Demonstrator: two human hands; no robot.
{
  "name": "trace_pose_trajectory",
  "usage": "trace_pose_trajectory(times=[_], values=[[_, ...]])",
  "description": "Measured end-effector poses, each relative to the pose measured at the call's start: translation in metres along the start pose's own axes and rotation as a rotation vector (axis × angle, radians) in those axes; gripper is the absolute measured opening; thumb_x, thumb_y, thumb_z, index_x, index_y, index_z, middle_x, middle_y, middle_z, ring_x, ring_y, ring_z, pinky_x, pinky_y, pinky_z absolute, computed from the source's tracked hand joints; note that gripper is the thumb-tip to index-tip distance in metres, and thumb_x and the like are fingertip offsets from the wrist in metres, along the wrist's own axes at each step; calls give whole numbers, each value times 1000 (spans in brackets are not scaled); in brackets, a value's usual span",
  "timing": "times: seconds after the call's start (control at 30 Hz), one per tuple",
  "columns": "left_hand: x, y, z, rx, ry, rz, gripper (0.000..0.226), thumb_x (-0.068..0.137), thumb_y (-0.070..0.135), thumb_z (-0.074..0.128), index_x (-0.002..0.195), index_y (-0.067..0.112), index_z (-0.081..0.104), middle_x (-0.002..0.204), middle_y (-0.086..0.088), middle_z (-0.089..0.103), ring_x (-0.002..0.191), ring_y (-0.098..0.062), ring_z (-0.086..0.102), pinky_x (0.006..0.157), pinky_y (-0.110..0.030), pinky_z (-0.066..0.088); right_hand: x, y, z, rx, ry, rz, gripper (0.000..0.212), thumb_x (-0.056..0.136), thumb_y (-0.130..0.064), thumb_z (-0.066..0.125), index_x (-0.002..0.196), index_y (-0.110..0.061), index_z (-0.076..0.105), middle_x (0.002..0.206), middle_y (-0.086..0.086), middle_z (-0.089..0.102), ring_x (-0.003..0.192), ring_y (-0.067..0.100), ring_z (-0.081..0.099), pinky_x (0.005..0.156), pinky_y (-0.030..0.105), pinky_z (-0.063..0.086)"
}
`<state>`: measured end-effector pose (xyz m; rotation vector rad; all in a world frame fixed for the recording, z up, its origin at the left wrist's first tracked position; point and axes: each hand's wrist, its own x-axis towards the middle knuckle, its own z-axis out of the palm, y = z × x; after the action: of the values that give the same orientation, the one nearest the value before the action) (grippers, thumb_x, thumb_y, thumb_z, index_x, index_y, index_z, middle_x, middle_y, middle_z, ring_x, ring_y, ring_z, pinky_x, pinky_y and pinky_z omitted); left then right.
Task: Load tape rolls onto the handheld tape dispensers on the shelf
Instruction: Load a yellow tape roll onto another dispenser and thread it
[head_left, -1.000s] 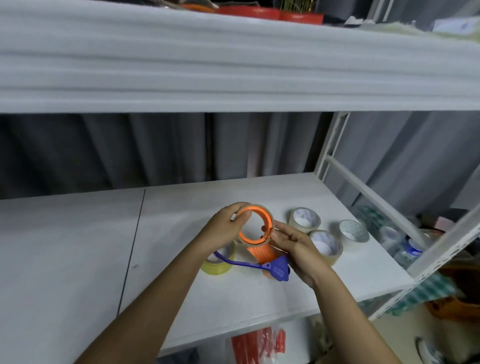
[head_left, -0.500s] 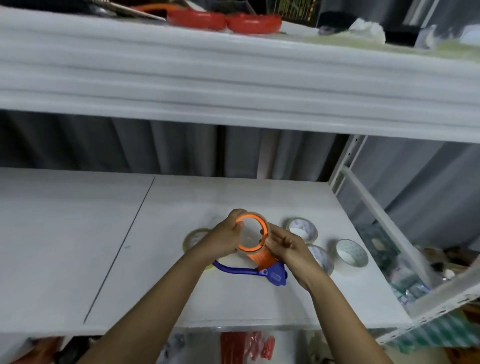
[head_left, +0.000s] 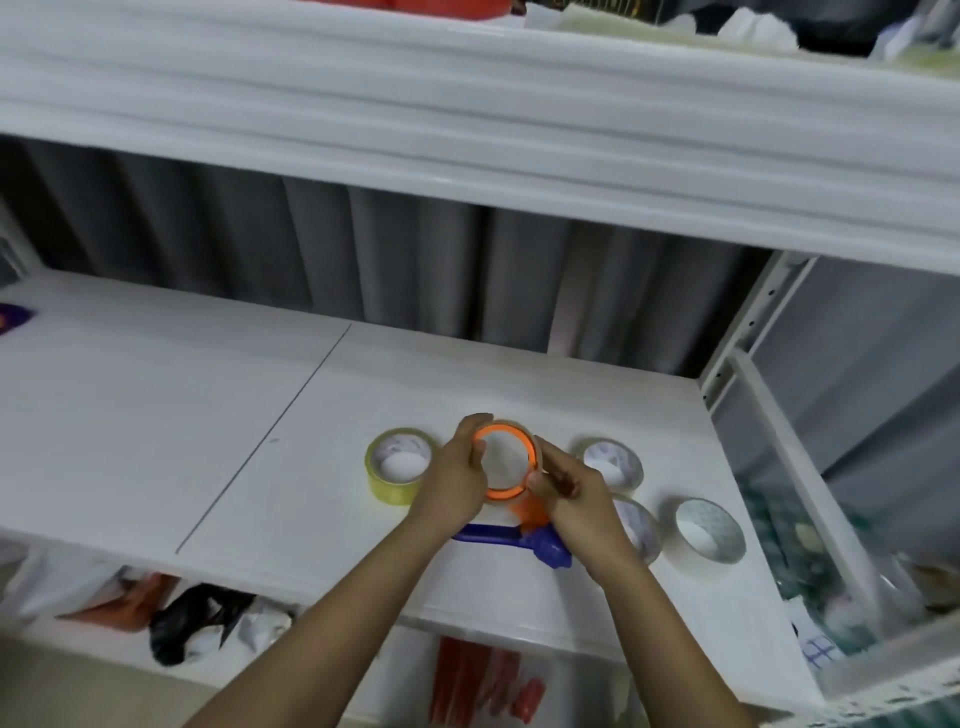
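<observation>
A handheld tape dispenser with an orange ring (head_left: 529, 451) and a blue handle (head_left: 498, 536) is held just above the white shelf (head_left: 208, 415). A clear tape roll sits around the orange ring. My left hand (head_left: 457, 478) grips the ring's left side, fingers curled over its top. My right hand (head_left: 576, 499) pinches the ring and tape at the right edge. A yellowish tape roll (head_left: 399, 465) lies to the left of my hands. Three more rolls lie to the right: one at the back (head_left: 613, 462), one partly hidden by my wrist (head_left: 641, 530), one white (head_left: 709, 530).
An upper shelf board (head_left: 467, 119) overhangs close above. A white frame post (head_left: 748, 332) and rail bound the shelf's right end, with packed goods beyond. Bags (head_left: 197, 618) and red items (head_left: 483, 680) lie on the level below. A purple object (head_left: 13, 317) sits at the far left.
The view has shifted, so the shelf's left part now shows. Both hands stay on the dispenser's ring, with the tape roll seated further around it.
</observation>
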<state>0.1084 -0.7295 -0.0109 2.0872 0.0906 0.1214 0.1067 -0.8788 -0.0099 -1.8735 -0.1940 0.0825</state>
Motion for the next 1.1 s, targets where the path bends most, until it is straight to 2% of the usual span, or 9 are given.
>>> trace_pose_trajectory(times=[0.23,0.4,0.5,0.6,0.67,0.73,0.83,0.97,1.1], values=[[3,-5,10,-89,184,10,30,99,16,37,123,30,50,99,13,60,90,-3,56,73,-9,41,7,9,21,-168,105,-45,43,96,-15,41,134,-34,49,119,-10,65,103,9,60,91,30,51],[4,0,12,-200,256,5,30,99,16,39,115,36,54,103,19,59,95,-1,56,75,-1,38,11,7,25,-481,51,-97,53,98,-28,30,149,-31,13,95,1,66,75,15,61,59,25,43],[1,6,10,-211,219,66,26,99,22,43,109,46,48,106,24,57,100,1,56,83,-5,41,20,6,18,-535,84,-105,45,100,-31,28,144,-26,21,92,1,65,70,14,58,55,23,38],[-4,8,-3,-210,50,41,44,82,63,49,121,46,39,116,17,52,106,-5,54,82,-15,48,31,3,3,-462,109,-105,34,100,-24,34,134,-23,40,88,-1,64,68,10,56,52,14,36],[-6,8,-14,-235,18,1,59,67,79,40,119,51,37,114,18,50,105,-2,52,67,-5,45,37,3,-6,-395,138,-100,25,101,-24,35,122,-23,48,79,-7,58,67,8,56,55,14,42],[-4,11,-22,-214,50,16,51,74,75,30,119,53,37,115,22,47,105,3,48,63,0,40,40,3,-10,-213,125,-78,16,101,-25,39,106,-31,53,81,-13,58,76,7,59,63,17,50],[0,15,-25,-216,22,77,38,83,65,26,117,54,38,114,30,42,103,7,48,66,2,41,41,-4,-8,-19,21,-141,31,95,-10,52,93,-41,56,90,-20,63,86,3,62,68,10,50],[-4,19,-16,-357,37,44,17,91,56,42,104,54,53,93,26,60,89,-2,64,69,-16,54,38,-4,-1,114,-25,-150,36,94,-9,55,96,-44,61,96,-23,66,94,0,62,74,13,51],[-16,20,-10,-124,-15,126,41,77,76,23,112,60,37,113,16,53,98,-10,59,81,-32,56,40,-2,14,233,-63,77,23,98,-6,46,97,-28,54,102,-2,60,94,15,58,87,29,43]])
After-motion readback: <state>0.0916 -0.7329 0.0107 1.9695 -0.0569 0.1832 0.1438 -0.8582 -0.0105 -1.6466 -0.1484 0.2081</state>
